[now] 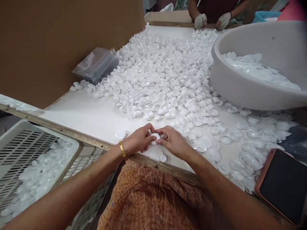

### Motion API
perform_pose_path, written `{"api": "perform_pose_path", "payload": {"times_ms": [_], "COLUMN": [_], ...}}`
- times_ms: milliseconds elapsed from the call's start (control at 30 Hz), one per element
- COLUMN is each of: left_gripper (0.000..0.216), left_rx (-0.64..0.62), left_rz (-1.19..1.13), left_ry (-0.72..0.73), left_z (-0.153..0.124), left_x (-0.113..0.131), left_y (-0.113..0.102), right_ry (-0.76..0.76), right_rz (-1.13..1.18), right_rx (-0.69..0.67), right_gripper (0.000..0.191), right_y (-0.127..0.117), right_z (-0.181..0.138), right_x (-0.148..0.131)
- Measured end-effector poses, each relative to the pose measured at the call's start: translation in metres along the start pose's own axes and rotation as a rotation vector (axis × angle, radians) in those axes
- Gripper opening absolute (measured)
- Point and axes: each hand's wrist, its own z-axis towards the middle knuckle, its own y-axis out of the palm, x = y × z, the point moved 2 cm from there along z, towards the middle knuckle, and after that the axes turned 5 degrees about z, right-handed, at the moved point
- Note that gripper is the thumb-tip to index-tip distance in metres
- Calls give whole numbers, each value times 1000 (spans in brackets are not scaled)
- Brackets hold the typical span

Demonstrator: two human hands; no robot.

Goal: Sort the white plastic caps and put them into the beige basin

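Close to the table's front edge, my left hand (139,138) and my right hand (174,142) pinch one small white saucer (155,138) from both sides. The fingers of both hands are closed on its rim. A tiny white cup (163,158) lies on the table just below my hands, its round opening or base facing me. Left of my left hand, another white piece like a saucer (120,134) rests on the tabletop. Loose white saucers (203,143) spread out to the right of my right hand.
A big heap of tiny white cups (163,76) covers the table. At right stand a large white tub (240,91) of saucers and a phone (283,185). A plastic-wrapped pack (96,65) leans by a brown board (67,41). Crates (79,145) sit lower left. A gloved co-worker (216,12) is opposite.
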Motion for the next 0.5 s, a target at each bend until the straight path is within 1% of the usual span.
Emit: {"api": "perform_pose_path", "payload": {"times_ms": [67, 133, 200, 267, 333, 400, 433, 467, 500], "left_gripper": [18, 20, 24, 26, 26, 27, 29, 30, 32], "left_rx": [-107, -153, -156, -130, -79, 9, 76, 159, 263], "left_rz": [-29, -64, -109, -134, -120, -28, 65, 192, 343], "left_ry": [-50, -88, -111, -121, -135, -160, -171, -180, -179], "left_z": [5, 9, 10, 7, 1, -9, -15, -23, -30], "left_x": [0, 2, 5, 8, 7, 2, -2, -5, -6], "left_y": [-4, -6, -4, -1, -3, -12, -19, -27, -35], "right_ry": [2, -2, -4, -8, -21, -22, -10, 19, 63], "right_rz": [-10, -16, -7, 4, 54, 148, 186, 175, 99], "right_rx": [-6, -12, -17, -13, -31, -58, -56, 9, 112], "right_gripper": [24, 20, 19, 23, 31, 32, 30, 26, 24], "right_y": [0, 2, 6, 6, -5, -27, -42, -58, -74], "right_z": [4, 7, 9, 6, -3, -20, -31, -43, -55], "right_x": [3, 5, 5, 2, -4, -9, -8, -6, -2]}}
